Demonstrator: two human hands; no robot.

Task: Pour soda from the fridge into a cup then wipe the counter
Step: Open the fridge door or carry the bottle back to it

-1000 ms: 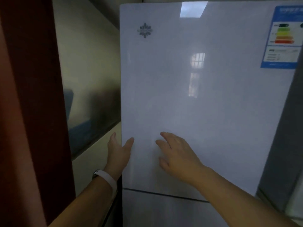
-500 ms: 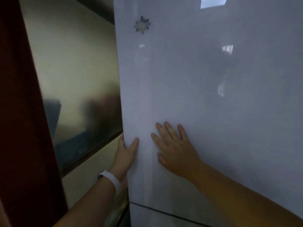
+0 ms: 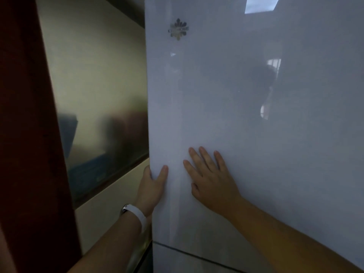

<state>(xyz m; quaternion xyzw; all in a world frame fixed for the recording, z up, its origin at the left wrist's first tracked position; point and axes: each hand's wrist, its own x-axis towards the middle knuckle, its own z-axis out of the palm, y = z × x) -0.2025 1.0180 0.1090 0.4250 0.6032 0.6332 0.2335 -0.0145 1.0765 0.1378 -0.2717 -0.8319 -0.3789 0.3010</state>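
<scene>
Most of the view is filled by the glossy white fridge door (image 3: 256, 125). On its lower left face the right hand (image 3: 213, 180) is laid flat, fingers spread. Its left edge is gripped by the left hand (image 3: 152, 186), thumb in front. A small emblem (image 3: 178, 29) is set at the door's upper left.

This looks like a home kitchen: a tall, glossy white fridge door (image 3: 256, 115) with a snowflake-shaped logo (image 3: 178, 29) fills the right, with a lower door (image 3: 173, 263) beneath it. To its left are a brushed-metal panel (image 3: 98, 85), a cream panel (image 3: 110, 209) and a dark red board (image 3: 25, 134).
</scene>
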